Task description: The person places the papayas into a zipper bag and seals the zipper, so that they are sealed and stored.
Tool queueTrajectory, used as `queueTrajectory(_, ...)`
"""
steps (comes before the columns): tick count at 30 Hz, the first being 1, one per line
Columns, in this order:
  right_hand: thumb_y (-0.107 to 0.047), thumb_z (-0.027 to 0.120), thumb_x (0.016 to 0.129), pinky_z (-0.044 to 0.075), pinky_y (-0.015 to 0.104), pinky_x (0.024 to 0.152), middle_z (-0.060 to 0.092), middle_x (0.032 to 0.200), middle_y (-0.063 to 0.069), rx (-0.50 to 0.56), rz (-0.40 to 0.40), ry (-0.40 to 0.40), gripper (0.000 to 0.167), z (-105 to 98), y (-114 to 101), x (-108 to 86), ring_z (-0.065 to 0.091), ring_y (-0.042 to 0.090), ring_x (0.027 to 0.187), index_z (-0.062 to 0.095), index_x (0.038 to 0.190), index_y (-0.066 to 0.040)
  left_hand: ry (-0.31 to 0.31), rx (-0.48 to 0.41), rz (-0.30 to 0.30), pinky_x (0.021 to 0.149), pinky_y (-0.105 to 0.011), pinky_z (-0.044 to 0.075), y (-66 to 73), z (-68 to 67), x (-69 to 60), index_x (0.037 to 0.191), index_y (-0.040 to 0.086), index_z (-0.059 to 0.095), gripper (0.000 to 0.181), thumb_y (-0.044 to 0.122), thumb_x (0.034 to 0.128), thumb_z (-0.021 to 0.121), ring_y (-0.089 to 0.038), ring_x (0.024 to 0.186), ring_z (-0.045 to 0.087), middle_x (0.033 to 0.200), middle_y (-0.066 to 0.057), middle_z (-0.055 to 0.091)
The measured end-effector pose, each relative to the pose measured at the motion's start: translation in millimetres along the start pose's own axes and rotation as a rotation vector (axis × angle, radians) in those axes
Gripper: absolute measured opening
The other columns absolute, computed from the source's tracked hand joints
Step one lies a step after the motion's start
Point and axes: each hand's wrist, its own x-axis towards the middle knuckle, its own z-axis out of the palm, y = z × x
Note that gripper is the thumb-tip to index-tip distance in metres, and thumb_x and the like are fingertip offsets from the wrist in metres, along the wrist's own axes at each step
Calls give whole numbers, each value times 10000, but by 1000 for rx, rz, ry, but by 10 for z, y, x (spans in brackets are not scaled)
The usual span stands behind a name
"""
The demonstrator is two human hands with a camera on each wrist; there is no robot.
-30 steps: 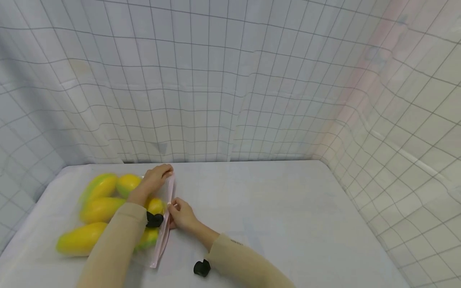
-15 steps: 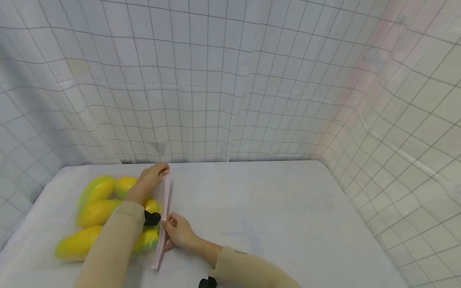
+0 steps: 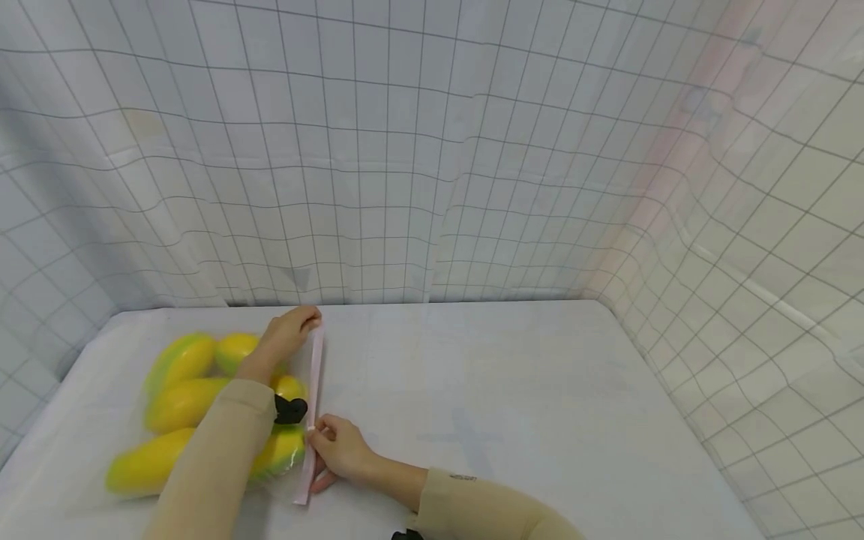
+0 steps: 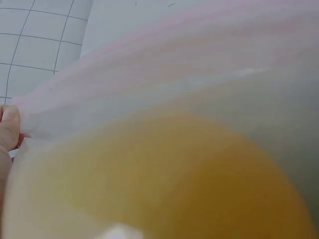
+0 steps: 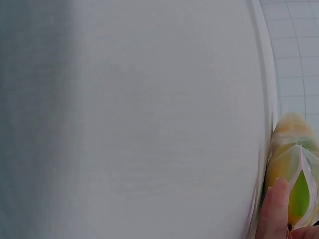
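Observation:
A clear zip bag with a pink closure strip (image 3: 316, 367) lies on the left of the table, full of several yellow-green mangoes (image 3: 182, 405). My left hand (image 3: 286, 334) pinches the far end of the strip, its forearm crossing over the bag and hiding some mangoes. On the small white slider (image 3: 311, 428), partway down the strip, my right hand (image 3: 344, 448) has its thumb and finger pinched. Through the film, a large blurred mango (image 4: 174, 179) fills the left wrist view. The right wrist view catches fingers (image 5: 275, 209) beside the bag's gaping near part.
A white-covered table (image 3: 526, 405) extends to the right of the bag. White grid-patterned curtains (image 3: 405, 187) enclose its back and sides. Black wrist-camera mounts, such as the left one (image 3: 290, 409), sit at both sleeves.
My right hand has slid along the pink strip toward the near end, and the white slider has moved with it. The left hand stays at the far end.

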Motion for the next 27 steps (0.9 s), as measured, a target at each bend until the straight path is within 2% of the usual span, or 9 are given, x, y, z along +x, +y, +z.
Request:
queueTrajectory(5, -117, 501, 907, 488, 394, 400, 529, 558, 38, 9, 16, -3, 116, -35, 13, -37, 565, 195, 450, 517, 804, -66, 6, 5, 7, 718, -445, 391, 3, 29, 5, 987, 47, 529, 124, 127, 947, 443, -243, 754, 491, 911, -119, 582)
queueTrajectory(13, -139, 498, 918, 492, 389, 409, 586, 568, 95, 10, 19, -66, 126, -113, 40, -146, 581, 195, 463, 522, 815, -71, 17, -13, 6, 705, -420, 379, -4, 62, 24, 964, 61, 523, 113, 134, 950, 438, -236, 749, 477, 907, -108, 574)
queueTrajectory(17, -131, 497, 916, 489, 384, 401, 610, 590, 142, 4, -9, -84, 124, -146, 63, -196, 597, 203, 473, 523, 819, -58, 19, -29, 6, 693, -407, 374, 19, 59, 21, 955, 58, 518, 107, 128, 950, 438, -237, 745, 469, 905, -111, 569)
queueTrajectory(22, -117, 493, 909, 483, 365, 387, 600, 577, 154, -7, -54, -107, 113, -181, 103, -248, 566, 134, 450, 524, 832, -41, 26, -47, -3, 714, -424, 397, 44, 74, 19, 967, 53, 527, 104, 120, 944, 452, -253, 772, 491, 923, -120, 576)
queueTrajectory(27, -127, 494, 907, 477, 367, 378, 594, 590, 254, -25, -70, -126, 138, -212, 136, -310, 563, 146, 424, 533, 828, -21, 24, -54, -18, 730, -438, 398, 52, 102, 27, 977, 50, 525, 104, 118, 941, 456, -258, 780, 488, 927, -122, 571)
